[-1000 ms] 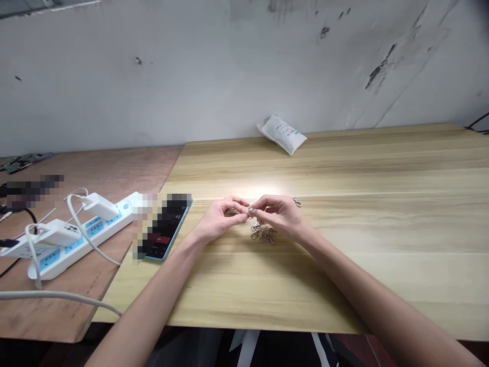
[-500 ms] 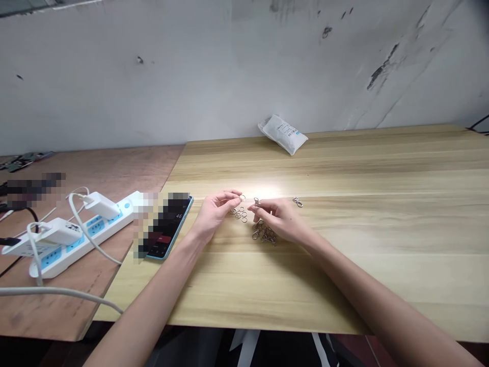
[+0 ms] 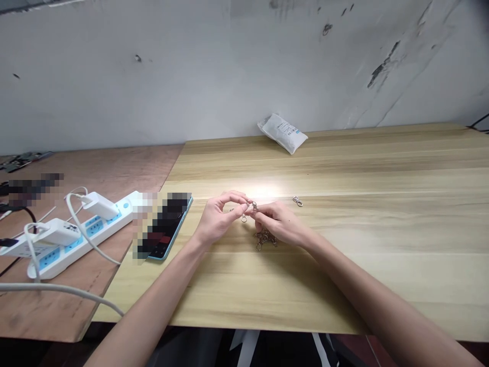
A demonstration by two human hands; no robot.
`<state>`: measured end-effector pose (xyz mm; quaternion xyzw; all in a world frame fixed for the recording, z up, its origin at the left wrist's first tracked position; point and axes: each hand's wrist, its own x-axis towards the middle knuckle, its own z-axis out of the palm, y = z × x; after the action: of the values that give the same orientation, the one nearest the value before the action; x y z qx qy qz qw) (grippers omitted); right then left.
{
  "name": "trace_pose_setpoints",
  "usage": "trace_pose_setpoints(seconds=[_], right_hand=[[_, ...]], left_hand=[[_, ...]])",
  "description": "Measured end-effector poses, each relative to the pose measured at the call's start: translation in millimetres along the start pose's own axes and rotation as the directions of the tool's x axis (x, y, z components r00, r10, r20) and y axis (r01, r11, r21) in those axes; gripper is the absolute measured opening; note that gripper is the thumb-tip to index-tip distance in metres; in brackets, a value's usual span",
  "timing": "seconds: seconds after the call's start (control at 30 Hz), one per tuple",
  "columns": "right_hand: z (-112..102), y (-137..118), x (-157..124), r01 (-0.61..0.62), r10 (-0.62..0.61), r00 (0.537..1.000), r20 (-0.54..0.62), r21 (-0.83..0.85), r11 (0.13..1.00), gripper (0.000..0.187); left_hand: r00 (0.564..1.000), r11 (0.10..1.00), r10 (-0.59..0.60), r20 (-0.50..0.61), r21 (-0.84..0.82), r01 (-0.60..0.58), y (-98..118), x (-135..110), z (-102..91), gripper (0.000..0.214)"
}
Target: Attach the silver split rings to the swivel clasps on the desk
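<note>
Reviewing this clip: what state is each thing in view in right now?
Small silver metal clasp: held between both hands' fingers.
Left hand: fingers pinched.
Right hand: fingers pinched.
Heap of silver clasps: tangled, lying on the pale wooden table.
Small silver rings: lying loose.
White plastic packet: lying by the wall.
White-and-blue power strip: two white chargers plugged in.
Blue-edged phone: face up.
</note>
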<state>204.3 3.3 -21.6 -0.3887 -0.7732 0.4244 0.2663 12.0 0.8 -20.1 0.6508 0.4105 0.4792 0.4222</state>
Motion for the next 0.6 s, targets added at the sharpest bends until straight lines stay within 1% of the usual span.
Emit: trace_pose_setpoints(seconds=[0.2, 0.37, 0.5, 0.6], right_hand=[[2.6, 0.8, -0.3, 0.011, -0.013, 0.999, 0.036, 0.060, 0.998, 0.043], [4.4, 0.7, 0.0, 0.032, -0.034, 0.999, 0.022, 0.091, 0.995, 0.044], [2.7, -3.5, -1.5, 0.069, -0.069, 0.998, 0.010, 0.043, 0.997, 0.045], [1.9, -4.8, -2.0, 0.077, -0.077, 0.997, 0.007, -0.028, 0.997, 0.044]], left_hand=[[0.999, 0.999, 0.023, 0.032, 0.042, -0.025, -2.6, 0.9, 0.2, 0.007], [1.000, 0.998, 0.023, -0.017, 0.062, -0.022, -4.0, 1.6, -0.3, 0.006], [0.999, 0.997, 0.012, -0.043, 0.073, -0.009, -4.9, 1.0, 0.8, 0.008], [0.996, 0.998, -0.011, -0.091, 0.065, 0.017, -6.0, 1.2, 1.4, 0.011]])
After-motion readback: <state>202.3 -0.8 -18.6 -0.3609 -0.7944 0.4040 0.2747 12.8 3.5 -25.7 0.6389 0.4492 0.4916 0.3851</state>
